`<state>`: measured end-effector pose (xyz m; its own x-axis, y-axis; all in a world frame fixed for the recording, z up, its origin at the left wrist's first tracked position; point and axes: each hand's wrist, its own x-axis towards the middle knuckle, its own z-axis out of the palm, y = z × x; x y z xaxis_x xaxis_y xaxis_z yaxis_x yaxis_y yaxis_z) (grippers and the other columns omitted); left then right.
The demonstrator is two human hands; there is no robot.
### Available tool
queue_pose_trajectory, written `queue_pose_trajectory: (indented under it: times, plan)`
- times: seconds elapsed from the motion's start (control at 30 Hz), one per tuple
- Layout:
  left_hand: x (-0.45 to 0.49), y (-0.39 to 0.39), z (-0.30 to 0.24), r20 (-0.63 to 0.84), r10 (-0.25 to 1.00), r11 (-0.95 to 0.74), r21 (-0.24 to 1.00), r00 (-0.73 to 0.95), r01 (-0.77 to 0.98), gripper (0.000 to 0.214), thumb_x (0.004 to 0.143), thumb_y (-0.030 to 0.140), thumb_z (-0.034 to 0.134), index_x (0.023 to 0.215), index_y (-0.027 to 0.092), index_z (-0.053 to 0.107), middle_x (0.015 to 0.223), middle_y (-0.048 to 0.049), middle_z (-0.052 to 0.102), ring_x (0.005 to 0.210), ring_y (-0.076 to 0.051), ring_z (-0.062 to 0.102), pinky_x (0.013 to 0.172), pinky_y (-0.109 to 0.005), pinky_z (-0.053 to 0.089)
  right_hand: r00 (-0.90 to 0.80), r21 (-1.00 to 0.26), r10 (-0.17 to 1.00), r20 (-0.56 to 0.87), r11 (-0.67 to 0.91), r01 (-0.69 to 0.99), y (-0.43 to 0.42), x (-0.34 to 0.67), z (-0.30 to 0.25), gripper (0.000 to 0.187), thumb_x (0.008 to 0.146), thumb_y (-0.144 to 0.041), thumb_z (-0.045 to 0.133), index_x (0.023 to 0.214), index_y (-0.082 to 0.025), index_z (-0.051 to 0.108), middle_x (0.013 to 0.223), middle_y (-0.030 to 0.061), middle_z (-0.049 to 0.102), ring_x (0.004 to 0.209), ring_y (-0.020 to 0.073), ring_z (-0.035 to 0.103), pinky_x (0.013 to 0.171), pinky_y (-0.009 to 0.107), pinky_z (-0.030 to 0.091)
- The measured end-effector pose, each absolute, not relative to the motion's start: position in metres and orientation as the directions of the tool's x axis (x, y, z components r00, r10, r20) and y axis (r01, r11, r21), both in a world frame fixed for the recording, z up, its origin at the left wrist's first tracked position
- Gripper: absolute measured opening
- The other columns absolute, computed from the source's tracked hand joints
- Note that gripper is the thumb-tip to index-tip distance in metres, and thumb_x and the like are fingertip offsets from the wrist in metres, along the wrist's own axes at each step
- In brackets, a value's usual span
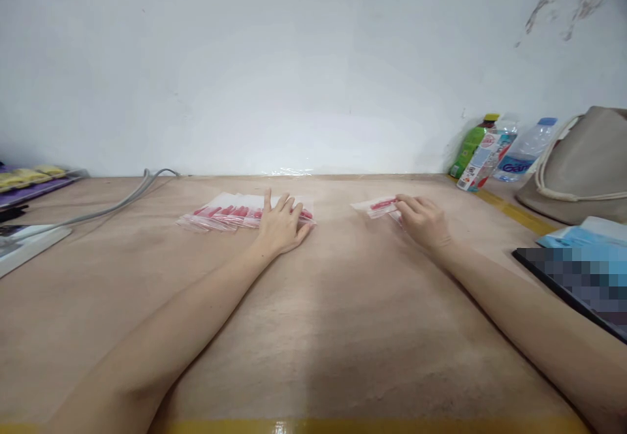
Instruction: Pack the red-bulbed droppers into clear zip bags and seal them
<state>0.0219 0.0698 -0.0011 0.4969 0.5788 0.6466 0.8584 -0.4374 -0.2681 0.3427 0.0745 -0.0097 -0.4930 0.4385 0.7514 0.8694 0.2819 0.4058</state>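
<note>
Several clear plastic bags [223, 213] with red pieces inside lie overlapping in a row near the back of the table. My left hand [283, 224] rests flat on the right end of that row, its fingers spread. Off to the right, my right hand [422, 220] pinches a small clear bag [378, 206] with a red item in it. That bag is close to the tabletop; whether it touches is unclear. The red pieces are too small to name.
A brown tabletop [274, 356] runs back to the white wall. Right: a green bottle [473, 147], a box [482, 163], a clear bottle [526, 150], a beige bag [582, 166] and a dark flat device [573, 284]. Left: a grey cable [122, 202] and a purple tray [39, 189].
</note>
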Motion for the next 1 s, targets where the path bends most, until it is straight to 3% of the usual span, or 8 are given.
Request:
queue_pose_trajectory:
  times: [0.13,0.23,0.33,0.5,0.6,0.67,0.83,1.0]
  plan:
    - [0.021,0.070,0.000,0.602,0.613,-0.453,-0.263,0.512,0.852,0.034,0.084,0.043,0.047,0.093,0.014,0.062,0.087,-0.0121,0.065,0.105,-0.031,0.052,0.105,-0.062,0.002,-0.360,0.289,0.549,0.754,0.215,0.933,0.071,0.378,-0.015,0.017,0.080,-0.011,0.043,0.080,-0.017,0.059,0.098,0.0075,0.065,0.075,0.0184,0.053,0.068,0.028,0.034]
    - [0.025,0.071,0.000,0.573,0.607,-0.496,-0.268,0.551,0.826,0.029,0.083,0.037,0.047,0.094,0.015,0.062,0.087,-0.0109,0.066,0.102,-0.029,0.054,0.106,-0.061,0.002,-0.277,0.230,0.632,0.724,0.158,0.960,0.060,0.389,-0.022,0.016,0.077,-0.014,0.044,0.081,-0.016,0.059,0.089,0.0086,0.065,0.074,0.0205,0.055,0.068,0.031,0.034]
    - [0.033,0.073,-0.002,0.546,0.608,-0.542,-0.243,0.576,0.804,0.025,0.084,0.030,0.046,0.097,0.016,0.062,0.091,-0.0094,0.066,0.099,-0.026,0.056,0.106,-0.060,0.007,-0.239,0.197,0.620,0.748,0.137,0.971,0.048,0.384,-0.026,0.022,0.073,-0.016,0.046,0.091,-0.015,0.059,0.092,0.0097,0.065,0.082,0.0234,0.056,0.074,0.035,0.032]
    - [0.055,0.077,-0.010,0.503,0.588,-0.678,-0.119,0.633,0.725,0.023,0.087,0.020,0.042,0.099,0.017,0.062,0.094,-0.0072,0.066,0.095,-0.021,0.060,0.103,-0.050,0.028,-0.380,0.141,0.539,0.751,0.431,0.891,0.038,0.340,-0.020,0.021,0.078,-0.030,0.050,0.093,-0.018,0.059,0.094,0.0078,0.064,0.089,0.0212,0.055,0.081,0.036,0.029]
    - [0.065,0.080,-0.014,0.497,0.558,-0.732,-0.084,0.665,0.677,0.025,0.088,0.020,0.043,0.108,0.017,0.058,0.106,-0.0064,0.064,0.098,-0.018,0.059,0.092,-0.035,0.044,-0.532,0.193,0.522,0.667,0.568,0.800,0.043,0.311,-0.014,0.024,0.079,-0.034,0.052,0.096,-0.018,0.060,0.097,0.0076,0.064,0.088,0.0201,0.054,0.080,0.035,0.027]
    - [0.067,0.081,-0.017,0.508,0.539,-0.756,-0.060,0.672,0.652,0.029,0.089,0.021,0.044,0.116,0.018,0.053,0.114,-0.0052,0.060,0.103,-0.016,0.057,0.088,-0.028,0.047,-0.603,0.261,0.489,0.630,0.599,0.757,0.051,0.296,-0.010,0.023,0.079,-0.031,0.053,0.096,-0.018,0.061,0.093,0.0073,0.064,0.086,0.0197,0.053,0.080,0.036,0.026]
    - [0.058,0.080,-0.020,0.572,0.538,-0.747,-0.017,0.619,0.665,0.043,0.084,0.023,0.053,0.124,0.012,0.043,0.120,-0.0113,0.054,0.107,-0.019,0.055,0.088,-0.030,0.048,-0.690,0.392,0.403,0.601,0.604,0.694,0.073,0.278,-0.009,0.018,0.083,-0.025,0.049,0.077,-0.018,0.064,0.069,0.0032,0.064,0.072,0.0157,0.051,0.078,0.035,0.024]
    - [0.050,0.076,-0.018,0.570,0.525,-0.744,-0.053,0.632,0.666,0.025,0.083,0.016,0.052,0.107,0.013,0.056,0.102,-0.0086,0.061,0.088,-0.017,0.062,0.076,-0.028,0.052,-0.643,0.368,0.387,0.661,0.579,0.727,0.073,0.274,-0.018,0.027,0.086,-0.020,0.046,0.066,-0.018,0.063,0.060,0.0015,0.062,0.063,0.0124,0.049,0.077,0.032,0.025]
